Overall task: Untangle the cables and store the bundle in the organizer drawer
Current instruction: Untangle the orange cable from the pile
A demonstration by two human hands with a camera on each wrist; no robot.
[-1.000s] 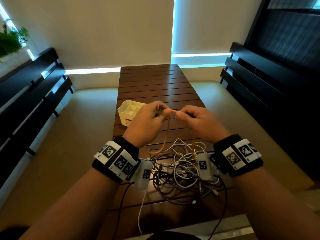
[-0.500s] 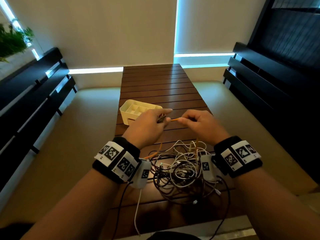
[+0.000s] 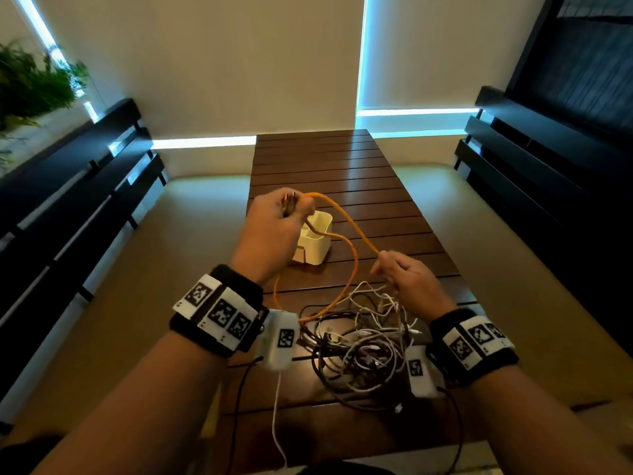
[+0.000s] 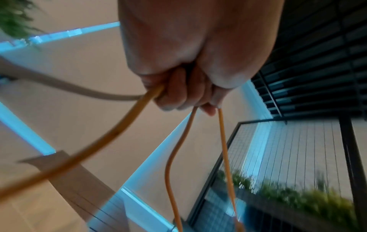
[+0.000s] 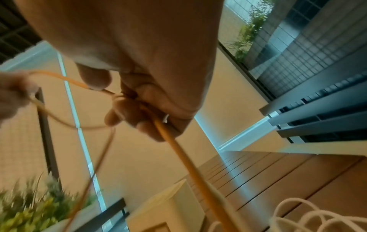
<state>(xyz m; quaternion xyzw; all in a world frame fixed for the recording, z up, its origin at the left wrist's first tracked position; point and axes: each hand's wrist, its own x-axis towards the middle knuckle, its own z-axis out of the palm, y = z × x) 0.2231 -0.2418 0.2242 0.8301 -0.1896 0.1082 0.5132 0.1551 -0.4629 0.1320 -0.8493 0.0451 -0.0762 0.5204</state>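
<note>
An orange cable [image 3: 356, 265] is lifted partly free of a tangle of black and white cables [image 3: 359, 347] that lies on the near end of a dark slatted wooden table [image 3: 329, 159]. The cable runs in loops between the person's two hands, held above the table, and its lower part drops back into the tangle. The left hand [image 3: 274, 234], raised higher, has its fingers curled tight around gathered strands of the orange cable; the left wrist view shows three orange strands hanging out from under the clenched fingers [image 4: 178, 92]. The right hand [image 3: 407, 279], lower and nearer the tangle, pinches the same cable between thumb and fingers, with the cable passing through its closed grasp in the right wrist view. A cream plastic organizer [image 3: 317, 241] stands on the table just beyond the hands, partly hidden behind the left hand. Dark benches [image 3: 85, 186] flank the table on both sides, and a green plant [image 3: 30, 84] sits at the far left.
</note>
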